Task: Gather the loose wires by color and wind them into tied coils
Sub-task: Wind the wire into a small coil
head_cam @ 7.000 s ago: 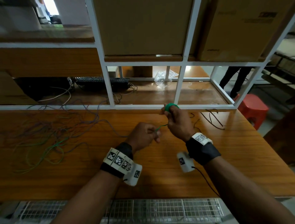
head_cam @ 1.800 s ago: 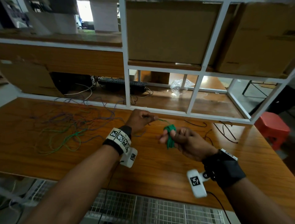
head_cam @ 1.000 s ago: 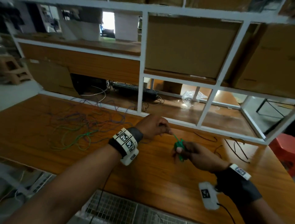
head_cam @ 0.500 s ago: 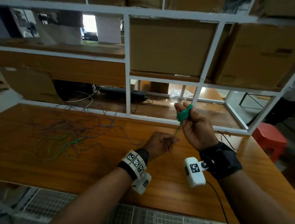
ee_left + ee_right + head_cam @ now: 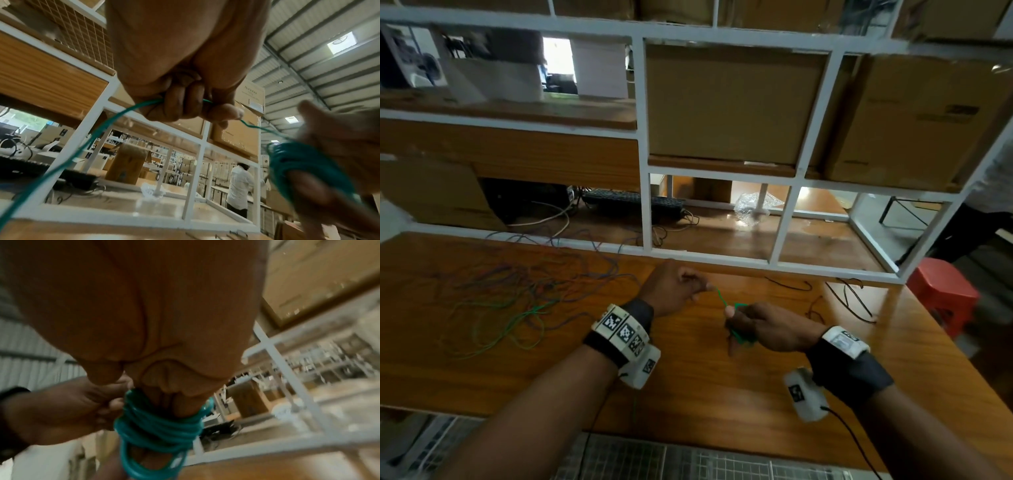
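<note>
Several turns of green wire [image 5: 156,431] already ring your right hand [image 5: 767,327] fingers [image 5: 180,404], above the table's near middle. Your left hand [image 5: 671,291] pinches the feed. Slacken it and the loops may slide off; the leftward tangle [image 5: 517,294] could snag.

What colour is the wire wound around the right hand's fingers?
Green, leaning teal: the wound wire coil on the right hand shows best in the right wrist view.

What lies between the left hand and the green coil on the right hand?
A short stretch of green wire runs from the left hand to the green coil on the right hand; head and left-wrist views show it.
</note>
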Motion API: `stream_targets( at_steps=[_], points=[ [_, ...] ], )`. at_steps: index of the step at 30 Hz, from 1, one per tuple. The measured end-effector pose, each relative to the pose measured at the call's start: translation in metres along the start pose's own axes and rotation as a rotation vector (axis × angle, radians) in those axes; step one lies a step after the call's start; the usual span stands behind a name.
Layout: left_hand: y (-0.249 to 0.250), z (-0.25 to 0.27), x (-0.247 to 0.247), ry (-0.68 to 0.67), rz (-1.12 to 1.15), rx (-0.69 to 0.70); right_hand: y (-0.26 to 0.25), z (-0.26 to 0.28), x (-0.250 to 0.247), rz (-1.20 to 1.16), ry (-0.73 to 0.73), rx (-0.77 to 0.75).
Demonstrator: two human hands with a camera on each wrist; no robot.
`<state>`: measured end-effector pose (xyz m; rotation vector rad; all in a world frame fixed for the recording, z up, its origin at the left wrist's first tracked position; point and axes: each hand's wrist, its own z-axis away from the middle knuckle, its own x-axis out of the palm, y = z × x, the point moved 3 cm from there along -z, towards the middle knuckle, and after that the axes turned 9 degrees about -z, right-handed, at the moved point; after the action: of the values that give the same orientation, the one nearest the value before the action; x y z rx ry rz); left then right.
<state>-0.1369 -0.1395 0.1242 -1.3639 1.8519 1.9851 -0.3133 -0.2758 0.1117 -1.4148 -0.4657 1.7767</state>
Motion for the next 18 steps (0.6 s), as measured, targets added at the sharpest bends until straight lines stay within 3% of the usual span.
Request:
stream_targets(
  at_steps=[3,8,11,14,17,18],
  points=[
    [0.016,-0.011,-0.016,0.031,0.109,0.045,-0.025,0.018,-0.001,-0.387,-0.070,-0.127],
    [0.024,0.001,0.010,-0.067,0.505,-0.100,-0.078,0.040,-0.012,-1.094,-0.087,-0.398],
    [0.031,0.008,0.042,-0.068,0.629,-0.160,-0.083,0.029,-0.024,-1.414,0.116,-0.497],
    [0.036,0.020,0.076,-0.098,0.677,-0.238,-0.063,0.010,-0.038,-1.291,0.449,-0.483],
    [0.030,0.032,0.092,-0.122,0.552,-0.267,-0.036,0.000,-0.046,-0.599,0.827,-0.344],
    [0.025,0.033,0.091,-0.094,0.456,-0.250,-0.027,0.000,-0.049,-0.362,0.890,-0.272]
  ],
)
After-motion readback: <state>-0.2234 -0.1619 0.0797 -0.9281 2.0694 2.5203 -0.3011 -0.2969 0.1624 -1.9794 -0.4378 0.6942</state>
